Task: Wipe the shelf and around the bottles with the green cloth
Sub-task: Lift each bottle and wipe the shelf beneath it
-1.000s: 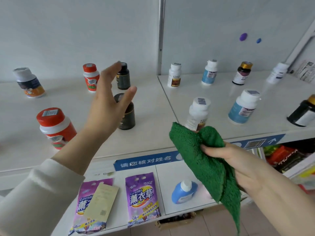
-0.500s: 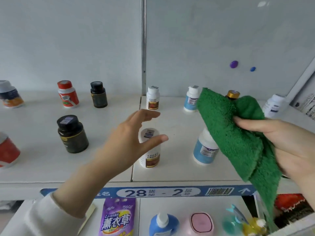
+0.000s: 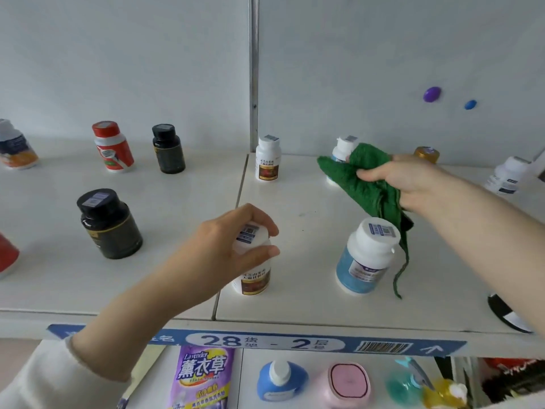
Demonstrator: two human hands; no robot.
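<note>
My right hand [image 3: 404, 180] grips the bunched green cloth [image 3: 365, 178] above the white shelf [image 3: 309, 202], over its right panel; a tail of cloth hangs down past a blue-labelled white bottle [image 3: 364, 258]. My left hand [image 3: 233, 249] curls round the cap of a white bottle with a brown label [image 3: 255, 278] near the shelf's front. Behind stand another brown-labelled white bottle [image 3: 267, 159] and a blue-labelled one [image 3: 342, 150], partly hidden by the cloth.
On the left panel stand two black bottles [image 3: 109, 225] [image 3: 168, 149], a red-capped one [image 3: 113, 147] and others at the edge. A gold-capped bottle [image 3: 427, 153] and a white one [image 3: 505, 175] stand far right. Below, the lower shelf holds lavender sachets [image 3: 203, 376] and small bottles.
My left hand came down and closed on the cap of the front white bottle. My right hand carried the cloth lower and further back, over the shelf behind the blue-labelled bottle.
</note>
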